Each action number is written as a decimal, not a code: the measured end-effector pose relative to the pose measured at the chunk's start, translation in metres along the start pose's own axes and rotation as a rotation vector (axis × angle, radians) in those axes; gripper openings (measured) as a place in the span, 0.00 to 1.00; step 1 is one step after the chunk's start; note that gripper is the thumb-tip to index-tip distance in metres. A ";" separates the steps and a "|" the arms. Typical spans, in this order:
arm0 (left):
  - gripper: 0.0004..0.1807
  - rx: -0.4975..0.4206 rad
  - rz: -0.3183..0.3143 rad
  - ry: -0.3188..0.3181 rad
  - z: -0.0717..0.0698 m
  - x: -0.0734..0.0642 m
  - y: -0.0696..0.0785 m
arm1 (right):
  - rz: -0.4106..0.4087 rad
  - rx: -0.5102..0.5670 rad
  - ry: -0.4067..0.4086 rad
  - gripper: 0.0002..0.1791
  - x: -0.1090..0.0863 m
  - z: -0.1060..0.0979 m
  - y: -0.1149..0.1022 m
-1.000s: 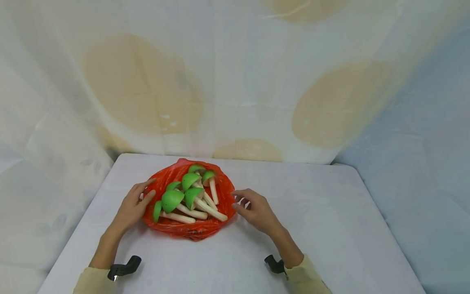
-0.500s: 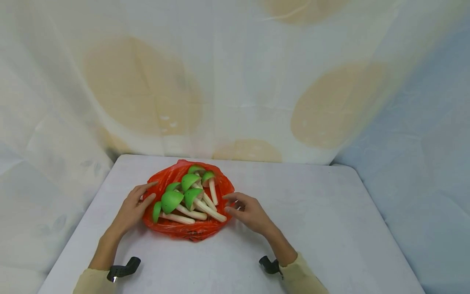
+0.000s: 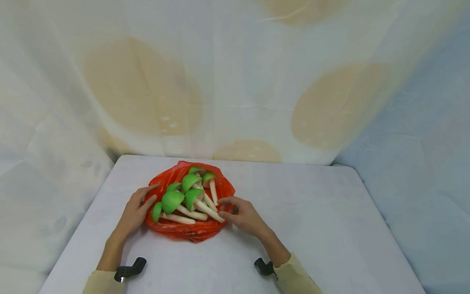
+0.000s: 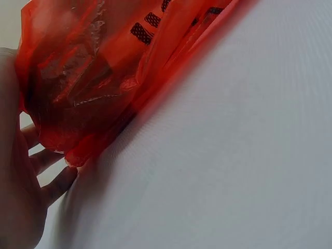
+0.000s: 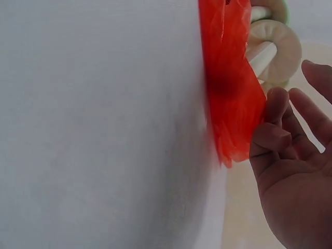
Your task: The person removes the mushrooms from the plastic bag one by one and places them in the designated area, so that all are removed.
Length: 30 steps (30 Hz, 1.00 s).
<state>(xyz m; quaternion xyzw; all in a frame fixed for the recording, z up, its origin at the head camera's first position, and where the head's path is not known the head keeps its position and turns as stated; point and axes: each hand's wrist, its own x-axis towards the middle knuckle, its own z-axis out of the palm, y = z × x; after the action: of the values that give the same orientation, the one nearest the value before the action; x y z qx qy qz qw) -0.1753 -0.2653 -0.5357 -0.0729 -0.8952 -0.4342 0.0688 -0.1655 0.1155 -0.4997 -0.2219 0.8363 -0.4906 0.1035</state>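
A red plastic bag (image 3: 172, 232), its mouth spread wide, lies on the white table with several green-capped mushrooms (image 3: 172, 201) in it, pale stems pointing right. At the bag's left rim is my left hand (image 3: 133, 210). Its fingertips touch the crinkled red plastic (image 4: 88, 67) in the left wrist view, and its forefinger reaches over the rim. My right hand (image 3: 244, 214) reaches over the right rim, with thumb and fingers loosely bent at the end of the longest stem (image 3: 211, 209). In the right wrist view its fingertips overlap the bag's edge (image 5: 233, 104), with a gap between thumb and forefinger.
The white table (image 3: 312, 220) extends to the right and in front of the bag. Pale curtains (image 3: 249, 81) with tan spots hang behind it and at both sides. Black wrist cameras (image 3: 130, 269) sit at both sleeves.
My right hand has moved left, from outside the bag's right rim to over the stem ends. My left hand has shifted very slightly right at the rim. The mushrooms stay where they were.
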 end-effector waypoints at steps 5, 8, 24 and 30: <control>0.24 0.012 0.033 0.021 0.000 -0.002 0.003 | 0.003 -0.034 -0.010 0.20 0.000 0.003 0.001; 0.24 0.034 0.055 0.030 -0.002 -0.001 0.006 | 0.023 -0.051 -0.013 0.20 0.002 0.005 0.001; 0.23 0.085 0.084 0.051 -0.005 0.001 0.016 | 0.140 -0.186 -0.096 0.17 0.008 0.013 -0.004; 0.23 0.070 0.098 0.054 -0.005 0.003 0.018 | 0.136 -0.229 -0.103 0.16 0.009 0.014 -0.003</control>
<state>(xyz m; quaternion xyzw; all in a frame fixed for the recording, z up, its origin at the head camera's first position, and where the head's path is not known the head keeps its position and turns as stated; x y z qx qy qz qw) -0.1742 -0.2578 -0.5185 -0.1024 -0.9030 -0.4006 0.1168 -0.1675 0.0992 -0.5039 -0.2002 0.8935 -0.3715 0.1534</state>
